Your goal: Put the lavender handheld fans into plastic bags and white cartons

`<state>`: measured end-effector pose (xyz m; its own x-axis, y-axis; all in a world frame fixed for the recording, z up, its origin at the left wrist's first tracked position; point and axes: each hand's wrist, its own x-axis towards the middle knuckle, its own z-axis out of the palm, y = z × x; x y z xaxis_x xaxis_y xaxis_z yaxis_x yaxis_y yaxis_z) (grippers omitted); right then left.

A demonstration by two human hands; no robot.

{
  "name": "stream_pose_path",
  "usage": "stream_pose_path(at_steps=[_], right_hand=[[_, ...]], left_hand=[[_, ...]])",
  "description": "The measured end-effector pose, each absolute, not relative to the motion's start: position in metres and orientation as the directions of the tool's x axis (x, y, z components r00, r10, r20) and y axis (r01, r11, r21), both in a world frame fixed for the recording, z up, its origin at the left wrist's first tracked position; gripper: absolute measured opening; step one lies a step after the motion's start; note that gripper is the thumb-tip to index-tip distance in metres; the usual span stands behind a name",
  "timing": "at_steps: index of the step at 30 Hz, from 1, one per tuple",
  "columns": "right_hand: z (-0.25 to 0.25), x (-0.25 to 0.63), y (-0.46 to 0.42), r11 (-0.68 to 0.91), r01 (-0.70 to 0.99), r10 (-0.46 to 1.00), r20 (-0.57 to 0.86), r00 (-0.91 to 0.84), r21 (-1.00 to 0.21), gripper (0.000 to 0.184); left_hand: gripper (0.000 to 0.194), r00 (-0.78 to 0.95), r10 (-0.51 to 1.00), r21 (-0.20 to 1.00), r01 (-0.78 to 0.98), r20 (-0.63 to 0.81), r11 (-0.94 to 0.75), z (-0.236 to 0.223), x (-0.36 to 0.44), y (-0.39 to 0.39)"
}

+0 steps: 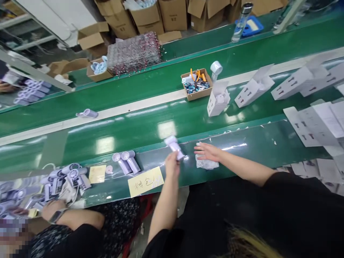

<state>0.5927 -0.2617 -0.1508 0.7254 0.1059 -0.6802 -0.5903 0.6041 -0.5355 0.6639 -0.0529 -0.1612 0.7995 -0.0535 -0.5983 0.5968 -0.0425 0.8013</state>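
My left hand (172, 165) is closed around the handle of a small lilac hair-dryer-shaped device (174, 144), its round head pointing away from me and slightly blurred. Over to the right, my right hand (208, 152) has its fingers stretched out and apart, at the upper edge of some clear plastic bags (206, 163). Whether it touches the bags I cannot tell. Two more lilac devices (130, 163) lie side by side on the bench, left of my left hand. Between them and my forearm is a yellow paper sign (146, 181) with handwriting.
Beyond the bench runs a green conveyor belt (129, 130) carrying white boxes (219, 100) and a carton of tools (199, 94). Flat printed boxes (309, 125) are stacked at right. At left, a co-worker's arm (77, 218) rests beside piled lilac devices (72, 173).
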Motion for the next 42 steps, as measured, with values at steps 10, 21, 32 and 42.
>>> stream_pose_path(at_steps=[10,21,32,42], right_hand=[[-0.127,0.568,-0.349,0.857,-0.273,-0.176,-0.746,0.642,-0.437,0.019],[-0.089,0.485,-0.297,0.717,-0.449,0.094,-0.564,0.821,-0.534,0.047],[-0.059,0.478,-0.353,0.638,-0.42,-0.053,-0.581,0.812,-0.645,0.045],[-0.069,0.48,-0.31,0.651,-0.299,0.044,-0.358,0.932,-0.697,0.037]], left_hand=[[0.022,0.637,-0.634,0.75,-0.13,-0.439,-0.649,-0.179,0.57,-0.13],[0.015,0.726,-0.564,0.912,0.229,-0.393,-0.34,-0.113,0.589,-0.139],[0.04,0.799,-0.191,0.777,0.6,-0.57,0.191,-0.081,0.615,-0.14],[0.046,0.602,-0.545,0.65,0.749,-0.583,0.13,-0.069,0.568,-0.169]])
